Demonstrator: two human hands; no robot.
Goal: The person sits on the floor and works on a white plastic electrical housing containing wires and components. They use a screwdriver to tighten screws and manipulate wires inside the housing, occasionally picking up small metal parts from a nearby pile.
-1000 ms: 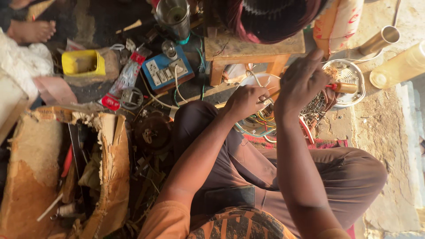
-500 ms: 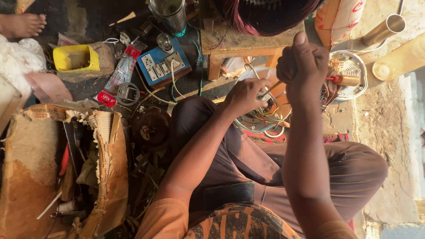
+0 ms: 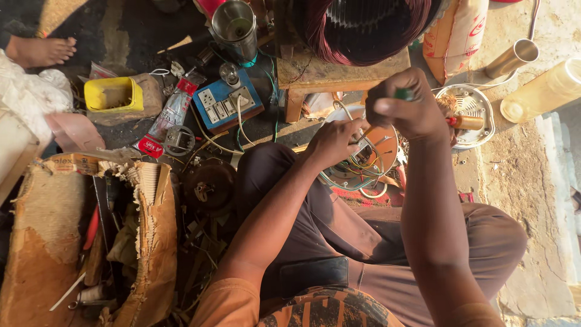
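My right hand (image 3: 407,104) is closed around a green-handled screwdriver (image 3: 402,94), held upright over a round motor housing (image 3: 370,158) full of coloured wires. On the housing's left rim rests my left hand (image 3: 334,142), fingers pinching at the wires (image 3: 345,180) inside. The screwdriver's shaft is mostly hidden behind my fingers. A wooden stool (image 3: 330,77) stands just beyond, carrying a motor stator with copper-red windings (image 3: 363,27).
A blue switch-and-socket board (image 3: 227,103), a steel cup (image 3: 235,27), a yellow tray (image 3: 112,94) and a torn cardboard box of tools (image 3: 91,236) lie to the left. A white fan cover (image 3: 469,115), a steel tumbler (image 3: 513,58) and a sack (image 3: 457,33) sit right. Another person's bare foot (image 3: 41,51) is top left.
My right hand has lifted and turned, bringing the screwdriver upright above the housing. My left hand has stayed on the wires. The view has shifted slightly closer.
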